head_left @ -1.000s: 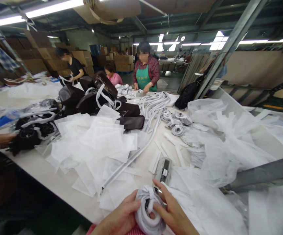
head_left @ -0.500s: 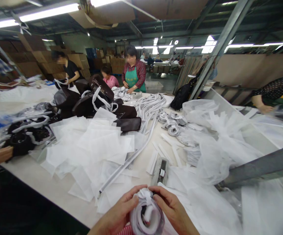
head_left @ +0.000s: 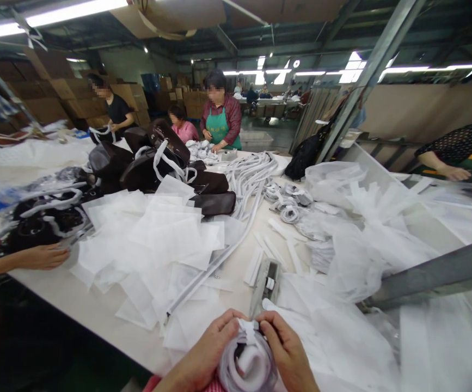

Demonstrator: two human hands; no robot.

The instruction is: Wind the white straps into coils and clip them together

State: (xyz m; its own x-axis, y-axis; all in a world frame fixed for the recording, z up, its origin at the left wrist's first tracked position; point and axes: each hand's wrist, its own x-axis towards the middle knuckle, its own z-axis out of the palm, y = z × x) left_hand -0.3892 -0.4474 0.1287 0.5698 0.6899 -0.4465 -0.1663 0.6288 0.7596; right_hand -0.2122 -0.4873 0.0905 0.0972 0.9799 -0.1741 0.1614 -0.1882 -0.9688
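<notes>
A single camera, worn on the head, looks forward and slightly down from the near side of the worktop (head_left: 89, 307). Closest to it, at bottom centre, are the left grip (head_left: 213, 347) and right grip (head_left: 288, 347) around a roll (head_left: 258, 372), cut by the lower border. The wide view runs across the worktop to a person (head_left: 220, 125) beyond it, and up to a lamp (head_left: 76, 13) at upper left.
</notes>
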